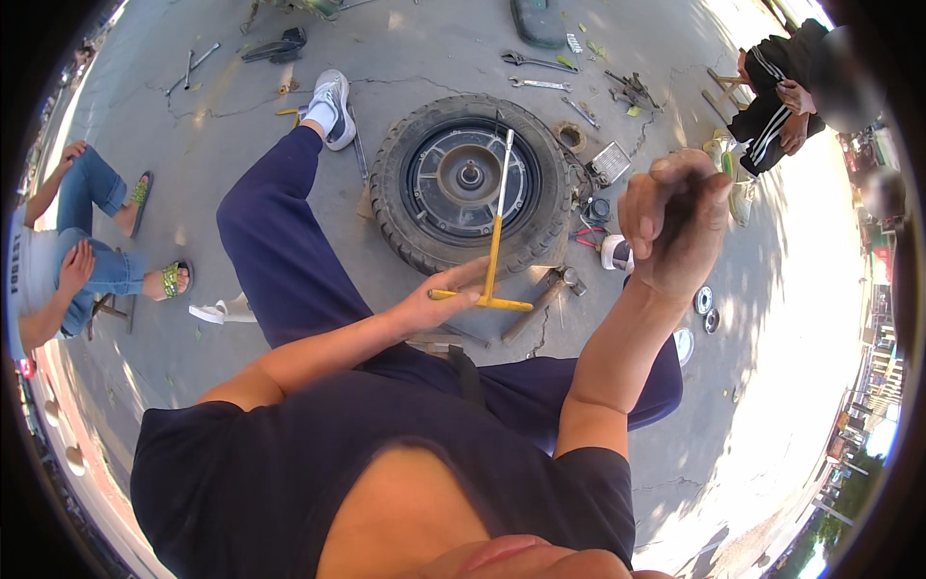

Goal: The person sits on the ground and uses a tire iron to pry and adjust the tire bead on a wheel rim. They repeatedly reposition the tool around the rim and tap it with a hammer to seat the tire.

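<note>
Biggest thing going is the grey paved ground, cracked here and there, with 2 people sitting around — a person in jeans off to the left and a person in black striped trousers up on the right. Next down is the wheel, a chunky black tyre on a dark hub, lying flat between the wearer's legs with the hub's centre stub facing up. Across its right side runs a T-handle wrench, yellow crossbar and lower shaft, silver upper part; its far tip sits over the upper right of the wheel, but I can't tell if it's touching. The hammer is on the ground just below the tyre, head toward the right. As for hands, the right hand is up in the air well clear of the wheel, fingers half curled and grimy — can't tell if anything small is tucked in there. The left hand has the left end of the yellow crossbar in a loose-looking curl, no idea how tight. Smaller stuff: 2 spanners above the wheel, 3 round metal parts out past the right knee, and red-handled pliers just right of the tyre.
</note>
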Demonstrator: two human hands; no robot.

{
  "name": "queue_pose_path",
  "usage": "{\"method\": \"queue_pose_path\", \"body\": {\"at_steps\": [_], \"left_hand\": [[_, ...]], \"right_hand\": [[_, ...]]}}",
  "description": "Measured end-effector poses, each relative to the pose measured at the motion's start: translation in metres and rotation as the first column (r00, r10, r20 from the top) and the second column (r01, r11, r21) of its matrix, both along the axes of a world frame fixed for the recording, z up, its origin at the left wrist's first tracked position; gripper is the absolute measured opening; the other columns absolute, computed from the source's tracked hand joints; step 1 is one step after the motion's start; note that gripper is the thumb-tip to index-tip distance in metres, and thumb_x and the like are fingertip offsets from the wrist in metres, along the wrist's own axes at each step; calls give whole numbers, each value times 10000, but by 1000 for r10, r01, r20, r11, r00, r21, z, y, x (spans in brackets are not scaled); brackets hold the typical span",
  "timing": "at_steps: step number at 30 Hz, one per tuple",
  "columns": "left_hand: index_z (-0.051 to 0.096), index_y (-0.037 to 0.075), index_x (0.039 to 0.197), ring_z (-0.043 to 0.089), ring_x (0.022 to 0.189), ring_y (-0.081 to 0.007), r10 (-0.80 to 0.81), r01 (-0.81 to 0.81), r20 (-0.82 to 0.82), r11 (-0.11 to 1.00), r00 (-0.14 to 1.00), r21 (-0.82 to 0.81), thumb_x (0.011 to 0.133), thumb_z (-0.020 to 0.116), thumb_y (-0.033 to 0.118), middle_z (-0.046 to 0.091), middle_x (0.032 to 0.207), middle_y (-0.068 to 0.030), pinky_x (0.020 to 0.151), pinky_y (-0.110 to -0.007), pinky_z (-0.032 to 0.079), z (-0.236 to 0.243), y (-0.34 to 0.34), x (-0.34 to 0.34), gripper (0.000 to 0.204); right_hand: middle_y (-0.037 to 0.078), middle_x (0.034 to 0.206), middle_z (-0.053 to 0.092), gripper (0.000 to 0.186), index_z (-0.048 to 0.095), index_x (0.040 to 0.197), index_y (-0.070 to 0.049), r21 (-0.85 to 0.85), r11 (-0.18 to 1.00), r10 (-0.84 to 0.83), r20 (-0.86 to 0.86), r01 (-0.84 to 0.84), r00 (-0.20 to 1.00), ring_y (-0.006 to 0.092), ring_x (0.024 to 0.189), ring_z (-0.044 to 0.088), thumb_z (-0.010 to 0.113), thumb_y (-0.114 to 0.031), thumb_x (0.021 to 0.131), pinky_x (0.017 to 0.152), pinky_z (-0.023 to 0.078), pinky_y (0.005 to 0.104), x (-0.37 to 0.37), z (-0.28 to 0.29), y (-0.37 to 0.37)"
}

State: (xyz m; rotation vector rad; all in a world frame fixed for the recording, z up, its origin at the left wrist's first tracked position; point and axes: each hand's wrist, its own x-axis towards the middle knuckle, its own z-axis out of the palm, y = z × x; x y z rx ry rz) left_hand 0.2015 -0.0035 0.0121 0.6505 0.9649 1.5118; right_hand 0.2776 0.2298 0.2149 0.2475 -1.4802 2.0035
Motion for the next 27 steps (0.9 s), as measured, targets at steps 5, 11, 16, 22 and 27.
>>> {"method": "queue_pose_path", "body": {"at_steps": [5, 11, 16, 22, 27], "left_hand": [[178, -6, 1512, 379, 1378, -272, 4, -5, 32, 999, 999, 47, 981, 494, 117, 298, 1526, -146, 1136, -377, 292, -2, 0, 4, 630], [112, 24, 1530, 373, 1381, -254, 47, -56, 73, 989, 996, 134, 1006, 456, 90, 297, 1528, -137, 1130, -354, 293, -12, 22, 28, 630], [30, 20, 1536, 340, 1393, -193, 71, -71, 4, 988, 997, 137, 1013, 475, 124, 247, 1547, -134, 1098, -301, 284, -16, 56, 45, 694], [-73, 24, 1524, 390, 1355, -219, 187, -186, 19, 960, 982, 211, 996, 529, 203, 224, 1547, -194, 1085, -323, 326, -33, 103, 77, 820], [-67, 22, 1523, 415, 1343, -248, 190, -180, -34, 965, 981, 193, 993, 532, 206, 181, 1556, -196, 1079, -335, 343, -33, 107, 78, 821]], "right_hand": [[65, 717, 628, 387, 655, 1000, 47, 379, 852, -523, 578, 361, 627, 84, 486, 439, 511, -313, 1006, 451, 339, 224, -27, -52, 3], [325, 1127, 620, 567, 569, 1203, 119, 706, 705, -632, 671, -71, 388, 405, 1117, 600, 618, -361, 904, 942, 465, 407, -71, -175, 17], [255, 916, 670, 337, 660, 1111, 1, 733, 674, -642, 641, -88, 421, 412, 917, 647, 580, -247, 896, 825, 497, 441, -89, -168, 24], [256, 902, 666, 305, 678, 1064, -1, 838, 523, -694, 526, -158, 491, 410, 901, 648, 582, -231, 889, 810, 502, 437, -93, -183, 38], [256, 904, 665, 300, 679, 1062, -4, 830, 543, -681, 524, -127, 512, 411, 901, 647, 584, -226, 884, 806, 505, 444, -89, -180, 42]]}}
